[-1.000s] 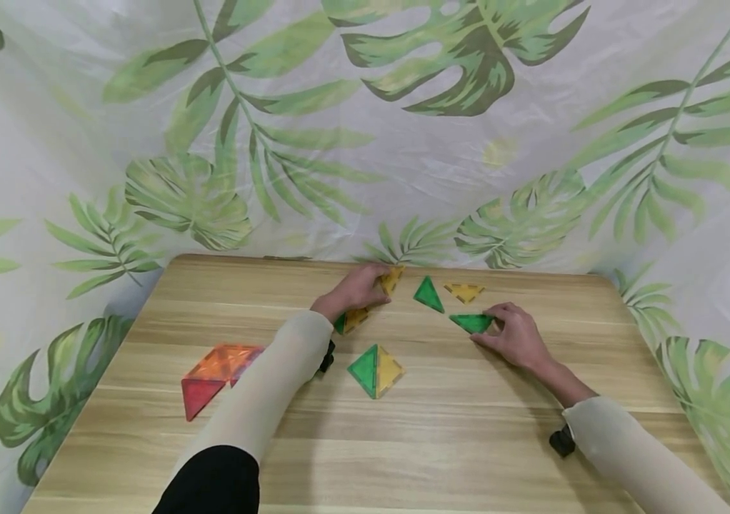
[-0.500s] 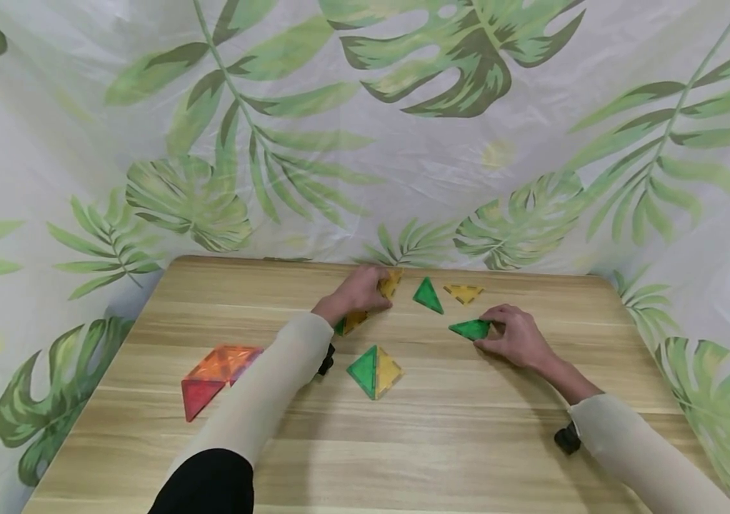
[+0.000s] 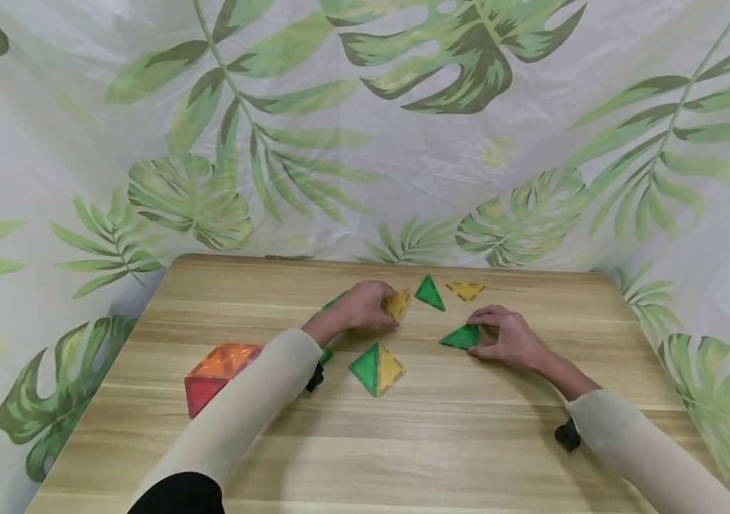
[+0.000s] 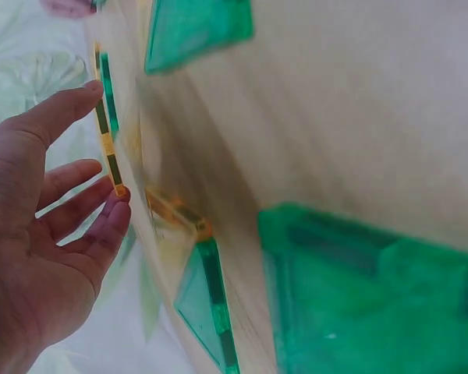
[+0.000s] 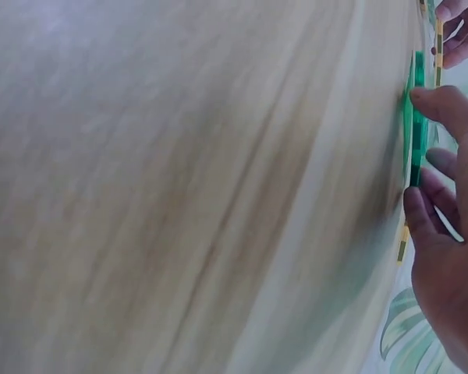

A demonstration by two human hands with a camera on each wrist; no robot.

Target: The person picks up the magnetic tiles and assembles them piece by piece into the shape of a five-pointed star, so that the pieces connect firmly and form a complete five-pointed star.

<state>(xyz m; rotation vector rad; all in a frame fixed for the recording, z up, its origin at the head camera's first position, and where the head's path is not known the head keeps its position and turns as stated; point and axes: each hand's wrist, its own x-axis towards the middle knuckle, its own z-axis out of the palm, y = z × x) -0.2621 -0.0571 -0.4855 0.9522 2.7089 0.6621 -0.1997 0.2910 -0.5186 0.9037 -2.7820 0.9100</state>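
My left hand (image 3: 360, 307) pinches a yellow triangular magnetic tile (image 3: 398, 303) by its edges, thumb on one side and fingers on the other. In the left wrist view that yellow tile (image 4: 109, 148) is seen edge-on. To the right, thumb and fingers of my right hand (image 3: 509, 338) grip a green triangular magnetic tile (image 3: 460, 337), whose tip points left. The right wrist view has the green tile (image 5: 418, 117) edge-on between the fingertips. Nearer me lies a diamond of one green tile (image 3: 363, 369) and one yellow tile (image 3: 391, 370) side by side.
Behind the hands lie a loose green triangle (image 3: 429, 294) and a yellow triangle (image 3: 466, 290). Orange tiles (image 3: 226, 359) and a red tile (image 3: 203, 394) form a group at the left, partly behind my sleeve. Green pieces (image 3: 326, 356) peek out around my left wrist.
My left hand has drawn the yellow tile slightly toward me and to the right. My right hand has shifted a little left with the green tile.
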